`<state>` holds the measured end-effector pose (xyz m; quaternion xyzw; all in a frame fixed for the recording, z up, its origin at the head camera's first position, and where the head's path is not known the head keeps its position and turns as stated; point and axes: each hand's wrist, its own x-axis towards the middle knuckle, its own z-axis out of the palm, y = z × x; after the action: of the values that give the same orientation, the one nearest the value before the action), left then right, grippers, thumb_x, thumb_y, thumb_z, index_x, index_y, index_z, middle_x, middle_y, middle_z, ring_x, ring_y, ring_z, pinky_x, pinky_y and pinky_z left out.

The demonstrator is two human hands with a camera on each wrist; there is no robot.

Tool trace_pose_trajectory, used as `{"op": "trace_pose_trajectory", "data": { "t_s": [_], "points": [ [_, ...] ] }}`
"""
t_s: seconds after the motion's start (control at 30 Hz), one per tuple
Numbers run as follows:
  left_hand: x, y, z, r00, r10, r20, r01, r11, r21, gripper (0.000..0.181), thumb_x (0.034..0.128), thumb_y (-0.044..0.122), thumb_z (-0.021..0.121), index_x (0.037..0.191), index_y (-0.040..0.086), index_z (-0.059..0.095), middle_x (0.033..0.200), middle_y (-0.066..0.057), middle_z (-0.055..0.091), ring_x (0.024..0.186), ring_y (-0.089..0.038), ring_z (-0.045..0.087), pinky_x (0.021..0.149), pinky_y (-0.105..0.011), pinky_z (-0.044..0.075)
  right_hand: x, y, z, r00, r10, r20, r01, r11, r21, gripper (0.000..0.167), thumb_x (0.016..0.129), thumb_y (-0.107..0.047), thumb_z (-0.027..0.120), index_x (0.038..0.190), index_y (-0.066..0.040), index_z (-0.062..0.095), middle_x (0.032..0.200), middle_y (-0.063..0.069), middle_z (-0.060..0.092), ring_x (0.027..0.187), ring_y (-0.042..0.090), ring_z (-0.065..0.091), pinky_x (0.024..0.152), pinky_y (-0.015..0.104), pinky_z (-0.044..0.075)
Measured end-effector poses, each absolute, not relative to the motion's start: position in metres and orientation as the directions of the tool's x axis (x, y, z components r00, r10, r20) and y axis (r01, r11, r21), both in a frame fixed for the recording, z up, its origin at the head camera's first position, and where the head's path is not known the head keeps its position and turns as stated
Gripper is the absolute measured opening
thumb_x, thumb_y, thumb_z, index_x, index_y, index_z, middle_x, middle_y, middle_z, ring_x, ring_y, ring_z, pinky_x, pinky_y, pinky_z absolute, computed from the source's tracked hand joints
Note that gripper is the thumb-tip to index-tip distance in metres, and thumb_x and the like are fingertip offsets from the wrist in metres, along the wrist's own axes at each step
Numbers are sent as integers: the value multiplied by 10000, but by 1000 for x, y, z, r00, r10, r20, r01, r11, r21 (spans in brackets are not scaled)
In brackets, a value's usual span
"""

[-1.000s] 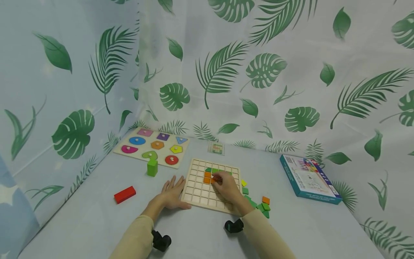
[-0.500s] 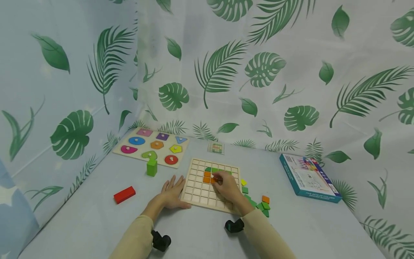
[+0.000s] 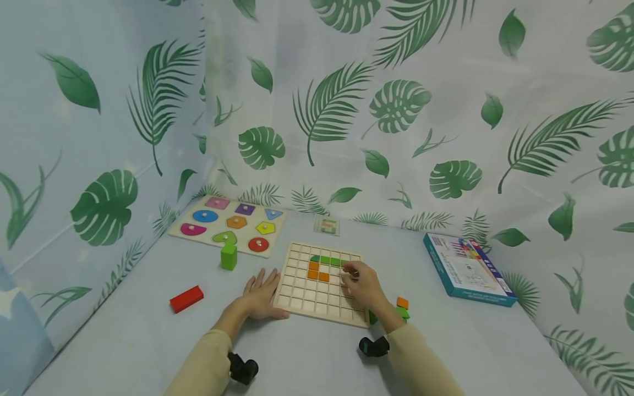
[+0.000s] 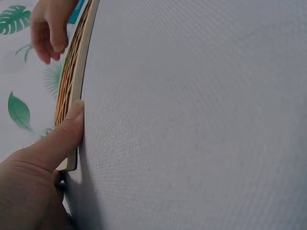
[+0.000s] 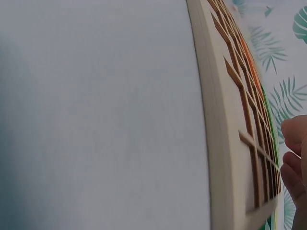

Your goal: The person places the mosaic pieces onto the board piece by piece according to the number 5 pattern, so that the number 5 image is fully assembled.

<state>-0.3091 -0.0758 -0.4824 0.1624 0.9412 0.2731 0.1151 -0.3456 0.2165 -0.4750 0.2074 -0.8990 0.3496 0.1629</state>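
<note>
My left hand (image 3: pixel 260 297) rests on the table against the left edge of a wooden grid board (image 3: pixel 302 297), fingers spread. In the left wrist view its thumb (image 4: pixel 60 139) presses the board's side. Three orange square tiles (image 3: pixel 324 277) lie in the grid beneath a row of green tiles (image 3: pixel 329 260), partly hidden at its right end. Above the board's right part hovers my right hand (image 3: pixel 365 284), fingers loosely bent. Nothing shows between its fingers in the left wrist view. In the right wrist view only part of the right hand (image 5: pixel 296 167) appears at the edge.
Loose green tiles (image 3: pixel 402 313) and an orange tile (image 3: pixel 403 302) lie right of the board, partly behind my forearm. Around it are a small pattern card (image 3: pixel 327 225), a knobbed shape puzzle (image 3: pixel 252 246), a green block (image 3: pixel 229 257), a red block (image 3: pixel 186 299) and a flat box (image 3: pixel 468 269).
My right hand has left the orange tile beside the others and moved right across the board. The tile stays in its cell. My left hand keeps its place at the board.
</note>
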Motion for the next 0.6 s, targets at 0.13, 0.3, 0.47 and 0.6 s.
{"op": "trace_pose_trajectory", "data": {
  "t_s": [0.13,0.3,0.47,0.6],
  "points": [
    [-310,-77,-486,-919,372,-134,242,797,553,1038,756,478,738,1497,13,180,1568,-145,89,1420,-337,-93,1119,-479,-77,-342,230,-475,-871,-229,435,-459,696,-552,257,845,-6,667,1098,22,635,999,95,639,914,226,606,779,361,530],
    [-310,-77,-486,-917,374,-141,244,803,544,1046,757,491,732,1500,16,169,1569,-144,79,1419,-334,-102,1119,-477,-80,-335,244,-472,-849,-212,484,-476,704,-527,252,814,32,689,1062,37,640,969,134,653,890,271,618,759,407,529],
    [-308,-77,-481,-916,379,-130,245,786,567,1037,759,478,734,1497,9,177,1567,-154,82,1417,-340,-103,1119,-477,-85,-332,259,-472,-847,-187,498,-457,734,-502,271,796,35,700,1062,28,643,968,122,656,887,259,621,763,405,525],
    [-305,-77,-477,-915,380,-135,244,788,566,1027,768,463,733,1495,0,174,1567,-156,82,1418,-342,-95,1121,-474,-77,-330,271,-473,-879,-153,452,-391,774,-499,263,820,-5,677,1081,0,639,1002,106,653,916,238,611,795,398,519]
  ]
}}
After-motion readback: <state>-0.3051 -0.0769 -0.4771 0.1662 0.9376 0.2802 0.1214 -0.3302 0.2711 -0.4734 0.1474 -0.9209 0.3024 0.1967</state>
